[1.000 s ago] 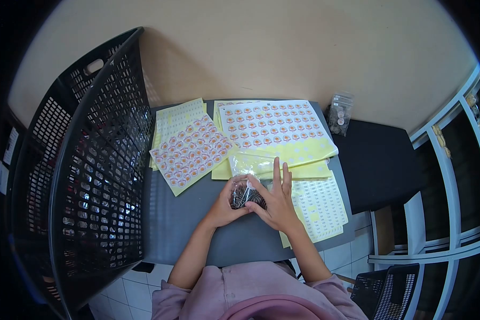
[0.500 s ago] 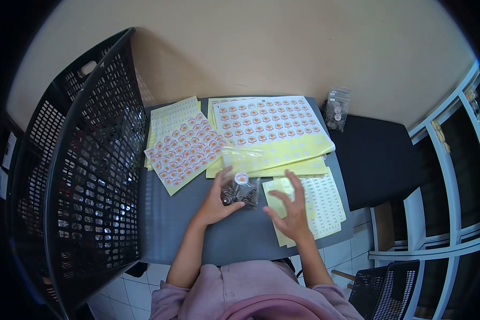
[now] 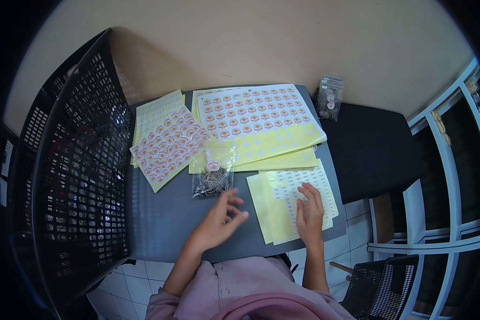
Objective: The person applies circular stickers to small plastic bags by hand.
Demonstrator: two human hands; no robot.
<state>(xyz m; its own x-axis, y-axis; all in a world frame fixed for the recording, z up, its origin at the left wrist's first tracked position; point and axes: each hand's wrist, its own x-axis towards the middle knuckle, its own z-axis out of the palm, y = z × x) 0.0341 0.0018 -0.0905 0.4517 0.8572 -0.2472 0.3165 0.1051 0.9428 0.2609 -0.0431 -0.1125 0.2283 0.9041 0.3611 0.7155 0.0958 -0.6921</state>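
A clear plastic bag point(image 3: 213, 178) of small dark pieces lies flat on the grey table point(image 3: 165, 224), a round orange-and-white sticker on its front. Just below its lower right edge is my left hand point(image 3: 217, 221), fingers loosely apart and nothing in them. My right hand point(image 3: 310, 216) is over the small-label sheets point(image 3: 282, 197), fingers stretched out and empty. Behind the bag, larger sheets of round stickers point(image 3: 256, 114) overlap one another, their lower part bare yellow backing. Another round-sticker sheet point(image 3: 168, 146) lies to the left, partly over other sheets.
A tall black plastic basket point(image 3: 85, 160) stands along the table's left side. At the back right, filled clear bags point(image 3: 330, 98) stand against the wall near a black surface point(image 3: 373, 149). White shelving point(image 3: 453, 213) and a black perforated basket point(image 3: 384, 288) are at right.
My left hand has let go of the bag and drawn back toward me; the bag now lies flat. My right hand has moved down and right, over the label sheets. The view has shifted slightly.
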